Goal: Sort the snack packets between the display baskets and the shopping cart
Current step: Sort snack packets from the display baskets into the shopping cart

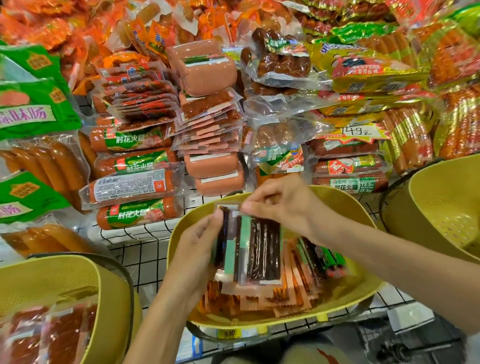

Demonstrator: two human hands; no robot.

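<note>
A small stack of dark snack packets (261, 250) is held in the lower middle of the frame, just above the middle yellow basket (347, 199). The stack is gripped along its left edge by the left hand (198, 248), with the thumb laid over the upper left corner. The top edge of the front packet is pinched between the thumb and fingers of the right hand (284, 208), which is reached in from the right side of the frame. The packets are clear-wrapped, with dark strips and pale green label bands showing.

Beneath the held stack, peach-edged packets (297, 295) are piled in the middle basket, and a few green-wrapped sticks (331, 260) are laid to their right. A yellow price label (228, 333) is fixed just below the basket's near rim.

A second yellow basket (53, 284) is seen at the lower left, with red packets (45, 335) inside it. A third yellow basket (445, 200) is seen at the right edge; its perforated inner wall is shown.

Behind the baskets, sausage rolls (136, 164) are stacked at the centre left, pink ham blocks (207, 69) are set above centre, and green bags (29, 103) are piled at the left edge. A handwritten price card (356, 131) is propped at the centre right. A white grid-patterned surface (139, 241) is visible between the baskets.
</note>
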